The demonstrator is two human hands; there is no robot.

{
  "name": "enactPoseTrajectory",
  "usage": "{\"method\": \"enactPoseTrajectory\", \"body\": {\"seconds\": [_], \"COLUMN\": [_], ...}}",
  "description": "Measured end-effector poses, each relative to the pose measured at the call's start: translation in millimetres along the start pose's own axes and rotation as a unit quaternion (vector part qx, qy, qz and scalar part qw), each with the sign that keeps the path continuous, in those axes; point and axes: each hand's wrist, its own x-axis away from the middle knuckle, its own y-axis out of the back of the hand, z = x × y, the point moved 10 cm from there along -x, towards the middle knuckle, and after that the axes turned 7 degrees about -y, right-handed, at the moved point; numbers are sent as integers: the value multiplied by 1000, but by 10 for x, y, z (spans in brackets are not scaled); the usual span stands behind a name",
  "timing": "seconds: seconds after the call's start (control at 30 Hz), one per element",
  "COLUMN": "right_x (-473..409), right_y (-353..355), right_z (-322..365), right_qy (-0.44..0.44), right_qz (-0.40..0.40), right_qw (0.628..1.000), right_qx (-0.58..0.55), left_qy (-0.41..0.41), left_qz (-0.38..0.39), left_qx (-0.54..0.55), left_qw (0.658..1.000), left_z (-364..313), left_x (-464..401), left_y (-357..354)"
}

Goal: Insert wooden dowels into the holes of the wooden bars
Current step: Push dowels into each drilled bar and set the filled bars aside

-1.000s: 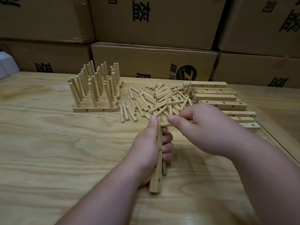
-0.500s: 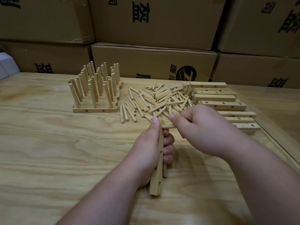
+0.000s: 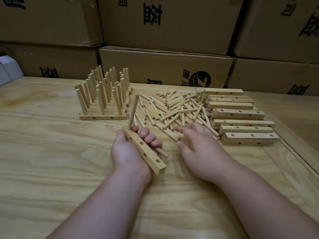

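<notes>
Since approx. half a second ago, the right hand (image 3: 198, 149) has let go of the dowel it was pushing into the bar (image 3: 144, 151) and moved to the loose dowel pile (image 3: 174, 109). It now lies flat with fingers spread and a bit blurred, the tips on the near edge of the pile; it holds nothing as far as I can see. The bar has turned too: before it stood on its narrow side, now the face with holes looks up and the bar points diagonally toward the near right.

The left hand (image 3: 131, 150) grips this bar, fingers curled around it from the right side. One inserted dowel (image 3: 133, 112) stands in the far end hole, leaning slightly to the right. Approx. four more holes in the bar are free. A second dowel (image 3: 162, 152) sticks out from under the fingers of the same hand, held against the bar.

On the desk (image 3: 51, 152), toward the far left, the finished bars (image 3: 103, 116) lie side by side with many dowels standing up. The loose pile is at the far centre, and the stack of empty bars (image 3: 240, 116) is at the far right, just beside the pile. Behind the desk's far edge are cardboard boxes (image 3: 165, 69) with black print, and a white box (image 3: 8, 68) at the far left corner.
</notes>
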Motion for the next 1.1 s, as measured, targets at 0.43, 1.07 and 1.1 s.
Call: {"method": "enactPoseTrajectory", "body": {"seconds": [0.43, 1.07, 1.1], "right_x": [18, 83, 90], "right_y": [108, 638, 617], "right_z": [-42, -39, -16], "right_qy": [-12, -21, -19], "right_qz": [-89, 98, 107], "right_qw": [991, 975, 976], "right_qx": [96, -198, -188], "left_qy": [-3, -2, 1], "left_qz": [-3, 20, 24], "left_qx": [-43, -115, -118], "left_qw": [999, 993, 993], "left_z": [33, 90, 97], "left_x": [13, 31, 34], "left_y": [19, -10, -15]}}
